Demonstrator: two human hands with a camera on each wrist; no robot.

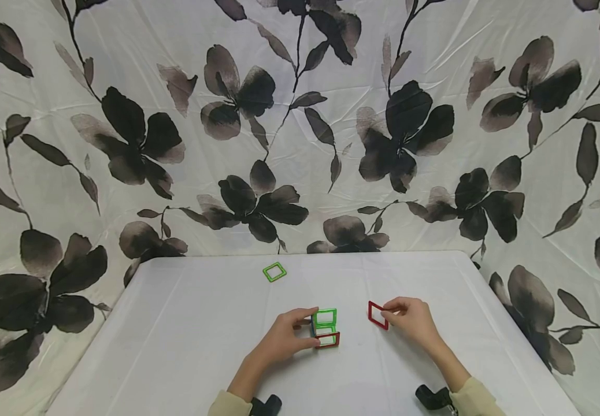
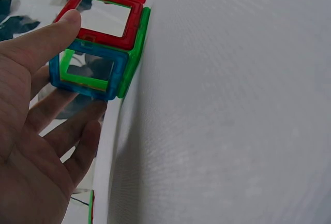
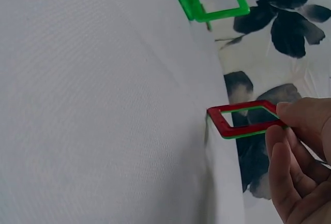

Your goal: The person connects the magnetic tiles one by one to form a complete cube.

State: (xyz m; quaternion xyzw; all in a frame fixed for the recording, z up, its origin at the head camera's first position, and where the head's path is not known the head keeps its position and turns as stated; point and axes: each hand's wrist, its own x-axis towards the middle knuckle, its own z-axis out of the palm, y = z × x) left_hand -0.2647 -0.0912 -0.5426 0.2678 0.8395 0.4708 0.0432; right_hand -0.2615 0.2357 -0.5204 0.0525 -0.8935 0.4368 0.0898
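My left hand [image 1: 285, 340] grips a small box-like build of square frame-shaped magnetic tiles [image 1: 334, 317] on the white table. In the left wrist view, the thumb presses a red tile [image 2: 106, 39] and the fingers lie behind and below a blue tile [image 2: 123, 74]; a green tile [image 2: 135, 53] lies flat on the tabletop beneath. To the right, apart from the build, my right hand [image 1: 415, 318] pinches a separate red tile [image 3: 222, 127] at one edge, between thumb and fingers. Green shows along its underside, and its far corner is at the table surface.
A loose green square tile [image 1: 266, 275] lies near the back edge of the white table [image 1: 175, 335]. Behind hangs a white cloth [image 1: 331, 173] with dark flowers. Black wrist devices [image 1: 432, 397] sit by both cream sleeves [image 1: 477, 398].
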